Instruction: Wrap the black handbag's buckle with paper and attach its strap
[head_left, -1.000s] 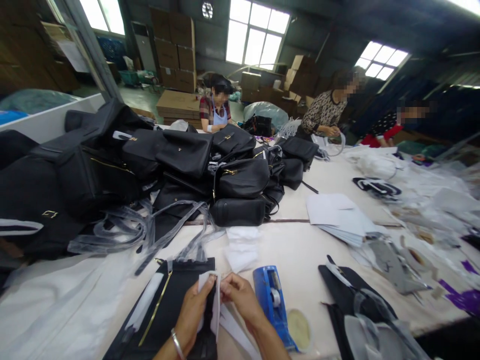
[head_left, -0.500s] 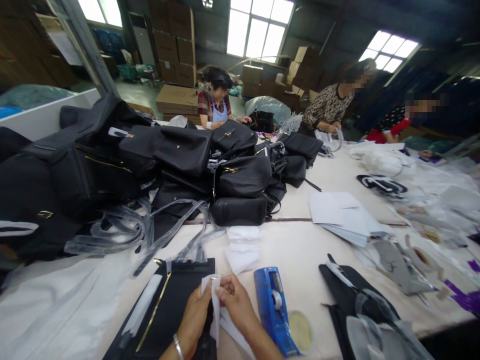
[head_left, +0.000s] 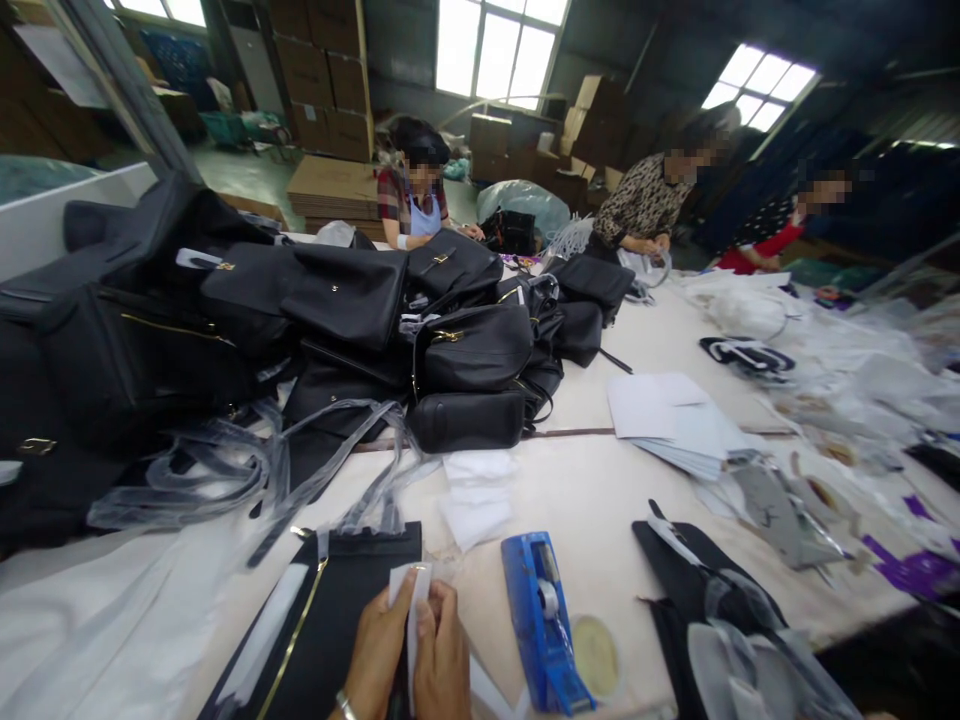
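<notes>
At the bottom edge my left hand [head_left: 376,650] and my right hand [head_left: 442,660] are pressed together, both pinching a strip of white paper [head_left: 411,600] that stands up between the fingers. They hover over a flat black bag panel [head_left: 337,610] with a gold zip line, lying on the table. Just right of my right hand lies a blue tape dispenser [head_left: 541,620]. A small stack of white paper sheets [head_left: 476,495] rests beyond the hands.
A large heap of black handbags [head_left: 315,320] with clear plastic straps fills the left and middle of the table. White sheets [head_left: 675,420], black bag parts [head_left: 712,610] and plastic wrap lie to the right. Three other people work at the far end.
The view has shifted, so my hands sit lower in the frame. My two hands have closed together on the white strip, which is now folded narrower between the fingers.
</notes>
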